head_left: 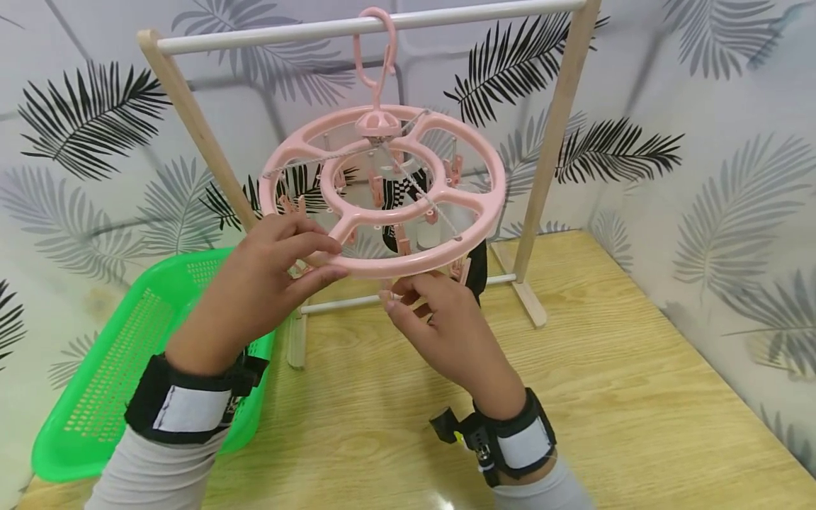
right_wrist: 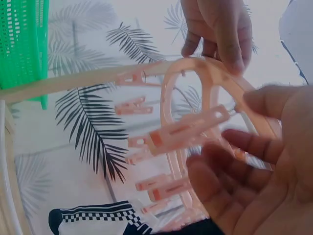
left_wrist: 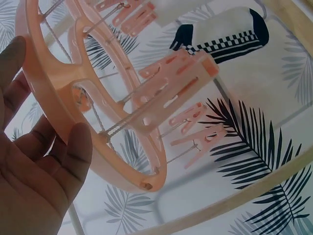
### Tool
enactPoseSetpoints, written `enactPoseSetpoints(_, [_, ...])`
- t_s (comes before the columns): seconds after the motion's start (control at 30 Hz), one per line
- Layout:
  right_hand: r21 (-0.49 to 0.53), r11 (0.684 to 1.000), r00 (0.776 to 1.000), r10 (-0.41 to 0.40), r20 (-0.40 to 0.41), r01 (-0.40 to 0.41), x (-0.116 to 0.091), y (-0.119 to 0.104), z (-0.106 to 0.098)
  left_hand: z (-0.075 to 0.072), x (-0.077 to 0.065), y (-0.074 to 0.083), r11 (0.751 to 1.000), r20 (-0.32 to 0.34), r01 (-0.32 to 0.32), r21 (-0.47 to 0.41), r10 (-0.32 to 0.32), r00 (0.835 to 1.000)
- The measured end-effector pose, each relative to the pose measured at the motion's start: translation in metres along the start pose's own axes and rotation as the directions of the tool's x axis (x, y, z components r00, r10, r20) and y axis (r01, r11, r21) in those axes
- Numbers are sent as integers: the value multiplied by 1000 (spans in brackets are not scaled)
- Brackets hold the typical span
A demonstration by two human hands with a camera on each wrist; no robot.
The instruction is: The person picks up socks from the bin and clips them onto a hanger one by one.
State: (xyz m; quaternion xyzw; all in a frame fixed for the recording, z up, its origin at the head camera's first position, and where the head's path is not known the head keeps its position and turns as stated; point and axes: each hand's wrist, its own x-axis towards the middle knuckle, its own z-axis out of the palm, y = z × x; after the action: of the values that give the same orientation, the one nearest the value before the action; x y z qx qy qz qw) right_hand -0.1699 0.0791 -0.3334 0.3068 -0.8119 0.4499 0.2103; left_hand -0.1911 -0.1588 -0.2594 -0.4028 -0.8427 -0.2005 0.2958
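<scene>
A round pink clip hanger [head_left: 408, 265] hangs by its hook from a white rail. My left hand [head_left: 270, 265] pinches its near-left rim between thumb and fingers; the left wrist view shows the rim [left_wrist: 73, 129] between them. My right hand [head_left: 440, 326] is below the front rim, thumb and fingers apart, close beside a dangling pink clothespin [right_wrist: 188, 128]. No firm hold on that clothespin shows. A white sock [left_wrist: 222, 36] with black checks hangs at the far side. Something black [head_left: 477, 269], partly hidden, hangs behind the right side of the rim.
A green plastic basket [head_left: 121, 354] stands at the left on the wooden table [head_left: 612, 397]. The rack's wooden posts [head_left: 554, 142] rise on both sides, with a lower white bar [head_left: 347, 303] between them. Several other pink clothespins [left_wrist: 134, 19] dangle from the hanger.
</scene>
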Motion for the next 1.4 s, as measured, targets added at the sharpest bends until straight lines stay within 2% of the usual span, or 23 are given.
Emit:
enactPoseSetpoints(0.07, [23,996,996,90,-21,-89,0,-1,0,1,2,3,1000,4,6,2,-6,1000])
enactPoseSetpoints(0.17, [96,974,978,208,-19,-206,1,0,0,3,4,9,1000,4,24,3,-24,1000])
enactPoseSetpoints(0.27, [178,951,967,257,4,-253,1,2,0,4,4,13,999,-6,44,3,-44,999])
enactPoseSetpoints(0.5, [284,930,970,242,7,-234,2,8,3,5,6,19,998,-32,59,-7,-59,998])
enactPoseSetpoints(0.7, [275,931,968,250,2,-241,2,8,2,6,6,25,996,-48,83,-25,-84,995])
enactPoseSetpoints(0.93, [394,880,963,265,54,-265,1,6,4,11,4,28,994,-65,102,-49,-105,992])
enactPoseSetpoints(1.17, [379,886,962,270,46,-267,2,6,5,13,2,28,994,-72,106,-42,-108,992])
enactPoseSetpoints(1.4, [438,856,957,287,41,-275,2,8,7,16,2,30,991,-76,132,-35,-134,988])
